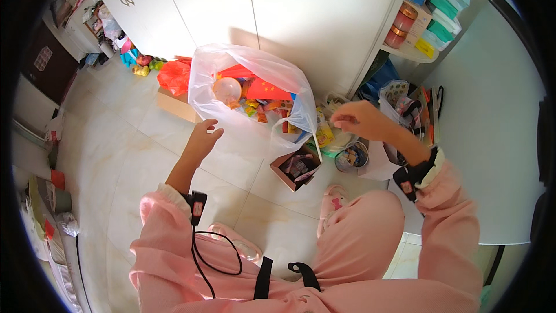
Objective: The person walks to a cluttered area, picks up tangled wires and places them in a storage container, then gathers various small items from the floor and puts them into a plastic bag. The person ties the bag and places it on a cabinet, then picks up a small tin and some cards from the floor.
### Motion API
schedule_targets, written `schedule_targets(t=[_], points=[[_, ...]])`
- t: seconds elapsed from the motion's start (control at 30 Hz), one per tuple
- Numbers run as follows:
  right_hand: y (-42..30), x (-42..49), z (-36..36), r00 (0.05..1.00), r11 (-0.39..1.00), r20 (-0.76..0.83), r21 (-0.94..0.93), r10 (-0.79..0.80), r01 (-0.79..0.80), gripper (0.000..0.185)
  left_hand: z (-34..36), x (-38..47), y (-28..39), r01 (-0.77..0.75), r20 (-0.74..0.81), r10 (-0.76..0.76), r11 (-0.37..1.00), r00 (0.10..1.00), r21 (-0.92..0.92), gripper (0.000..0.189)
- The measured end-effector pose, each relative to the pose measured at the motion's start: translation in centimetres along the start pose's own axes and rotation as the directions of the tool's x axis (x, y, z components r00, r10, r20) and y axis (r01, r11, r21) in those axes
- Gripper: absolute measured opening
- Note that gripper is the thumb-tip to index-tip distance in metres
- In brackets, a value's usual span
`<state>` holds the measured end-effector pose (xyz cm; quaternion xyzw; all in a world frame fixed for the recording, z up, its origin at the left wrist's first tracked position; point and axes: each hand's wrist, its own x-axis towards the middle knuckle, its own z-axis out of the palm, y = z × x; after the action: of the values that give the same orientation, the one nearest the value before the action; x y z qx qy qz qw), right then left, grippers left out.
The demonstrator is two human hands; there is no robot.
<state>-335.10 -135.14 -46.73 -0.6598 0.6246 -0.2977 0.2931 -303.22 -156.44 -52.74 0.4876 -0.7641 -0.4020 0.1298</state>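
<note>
A large translucent white plastic bag (pixel 256 126) stands with its mouth wide on the tiled floor in front of me. Inside it lie a red flag with yellow stars (pixel 269 89), a pale round container (pixel 227 90) and several colourful small wrapped packets (pixel 262 115). My left hand (pixel 204 139) hovers near the bag's lower left side, empty, thumb and fingers apart. To the right of the bag, my right hand (pixel 358 119) is raised above some clutter, its fingers loosely bent with nothing visible in them. A small cardboard box with items inside (pixel 297 169) sits below the bag's hanging handle.
White cabinet doors (pixel 321 17) rise behind the bag. At its left are a red plastic bag (pixel 174 77) and a cardboard box (pixel 176 104). A clear round tub (pixel 352 156) and a yellow packet (pixel 324 130) lie right. A grey-white panel (pixel 482 139) borders the right.
</note>
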Motion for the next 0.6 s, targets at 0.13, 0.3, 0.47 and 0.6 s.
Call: schedule_targets(t=[0.13, 0.3, 0.47, 0.6], points=[[-3.0, 4.9, 0.1, 0.954, 0.969, 0.27, -0.168, -0.13, 0.18, 0.022, -1.1, -0.3, 0.0, 0.079, 0.172, -0.05, 0.983, 0.984, -0.167, 0.041], [-1.9, 11.1, 6.0, 0.843, 0.887, 0.535, -0.416, 0.058, 0.203, 0.03, -2.1, -1.6, 1.3, 0.088, 0.231, -0.028, 0.963, 0.972, -0.254, 0.039], [1.0, 12.9, 11.3, 0.811, 0.793, 0.29, -0.526, 0.508, -0.309, 0.036, -3.6, -3.1, 1.7, -0.026, 0.18, 0.07, 0.971, 0.981, -0.236, 0.038], [2.9, 12.4, 11.2, 0.851, 0.535, 0.34, -0.841, 0.399, 0.086, 0.021, -4.2, -3.6, 1.7, -0.1, 0.106, 0.122, 0.976, 0.987, -0.193, 0.038]])
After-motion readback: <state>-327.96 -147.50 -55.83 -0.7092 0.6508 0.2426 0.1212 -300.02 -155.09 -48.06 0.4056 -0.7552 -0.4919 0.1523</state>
